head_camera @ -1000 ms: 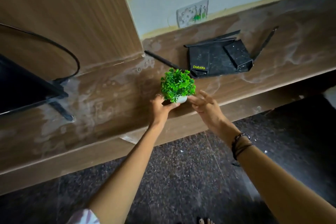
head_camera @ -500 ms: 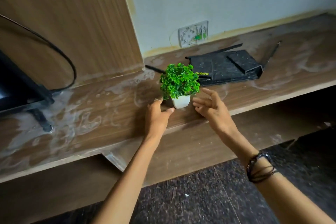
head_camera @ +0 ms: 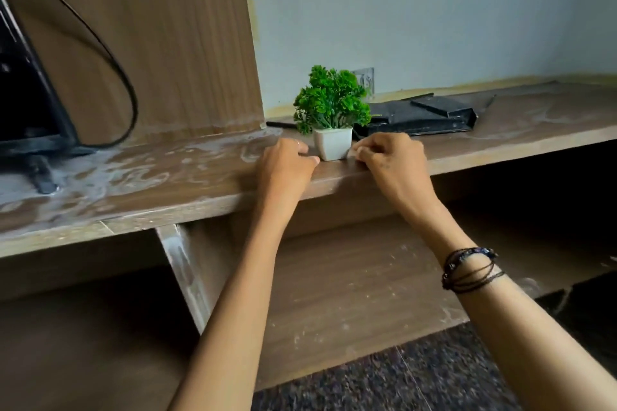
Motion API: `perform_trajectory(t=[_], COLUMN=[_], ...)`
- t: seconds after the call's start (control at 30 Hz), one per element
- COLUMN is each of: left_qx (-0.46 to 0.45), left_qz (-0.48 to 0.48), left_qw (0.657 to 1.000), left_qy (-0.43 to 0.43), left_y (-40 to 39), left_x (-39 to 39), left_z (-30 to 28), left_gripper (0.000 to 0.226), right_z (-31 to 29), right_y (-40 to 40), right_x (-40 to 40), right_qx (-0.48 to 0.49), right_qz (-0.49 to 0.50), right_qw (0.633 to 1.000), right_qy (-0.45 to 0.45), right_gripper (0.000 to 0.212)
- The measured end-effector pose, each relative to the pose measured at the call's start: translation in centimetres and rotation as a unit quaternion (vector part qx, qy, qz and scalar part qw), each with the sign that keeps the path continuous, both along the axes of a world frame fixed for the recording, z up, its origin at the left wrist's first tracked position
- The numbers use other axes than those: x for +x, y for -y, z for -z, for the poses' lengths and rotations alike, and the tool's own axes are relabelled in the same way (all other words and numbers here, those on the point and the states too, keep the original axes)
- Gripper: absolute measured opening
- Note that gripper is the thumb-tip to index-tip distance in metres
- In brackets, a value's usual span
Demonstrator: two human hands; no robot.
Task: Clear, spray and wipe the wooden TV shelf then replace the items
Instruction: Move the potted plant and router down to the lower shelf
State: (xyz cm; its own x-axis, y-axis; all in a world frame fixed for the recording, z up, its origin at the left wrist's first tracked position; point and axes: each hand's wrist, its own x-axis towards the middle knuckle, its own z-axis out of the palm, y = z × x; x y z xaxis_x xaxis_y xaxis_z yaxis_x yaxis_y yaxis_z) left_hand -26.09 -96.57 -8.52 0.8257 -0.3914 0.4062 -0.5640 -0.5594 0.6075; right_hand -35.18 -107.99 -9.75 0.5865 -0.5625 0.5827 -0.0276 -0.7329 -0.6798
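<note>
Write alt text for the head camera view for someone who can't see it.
Two bare hands, left hand and right hand, flank a small artificial plant in a white pot standing upright near the front edge of a streaked wooden TV shelf. A black router lies flat behind it; a TV stand foot sits at left.

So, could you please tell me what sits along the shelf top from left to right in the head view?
TV stand foot → left hand → potted plant → right hand → black router.
</note>
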Motion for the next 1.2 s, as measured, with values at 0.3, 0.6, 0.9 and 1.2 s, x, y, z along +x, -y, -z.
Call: perform_trajectory(t=[0.3,0.6,0.9,1.2], left_qx=[-0.046,0.021,0.022,-0.105], left_qz=[-0.015,-0.091,-0.105,-0.012], left_qw=[0.999,0.995,0.994,0.993], left_qy=[-0.007,0.04,0.013,-0.056], left_y=[-0.1,0.7,1.5,1.5], left_x=[-0.8,-2.2,-2.5,-2.0], left_z=[0.2,0.3,0.0,0.3], left_gripper=[0.043,0.05,0.037,0.03], right_z=[-0.2,-0.5,-0.4,0.0], right_y=[-0.6,1.0,1.5,1.0], right_x=[0.1,0.9,1.6,0.1], right_qx=[-0.015,0.093,0.129,0.236], right_qz=[0.051,-0.073,-0.098,-0.17], right_qw=[0.998,0.993,0.986,0.951], right_qy=[-0.016,0.026,0.038,0.106], right_gripper=[0.019,0.019,0.028,0.024])
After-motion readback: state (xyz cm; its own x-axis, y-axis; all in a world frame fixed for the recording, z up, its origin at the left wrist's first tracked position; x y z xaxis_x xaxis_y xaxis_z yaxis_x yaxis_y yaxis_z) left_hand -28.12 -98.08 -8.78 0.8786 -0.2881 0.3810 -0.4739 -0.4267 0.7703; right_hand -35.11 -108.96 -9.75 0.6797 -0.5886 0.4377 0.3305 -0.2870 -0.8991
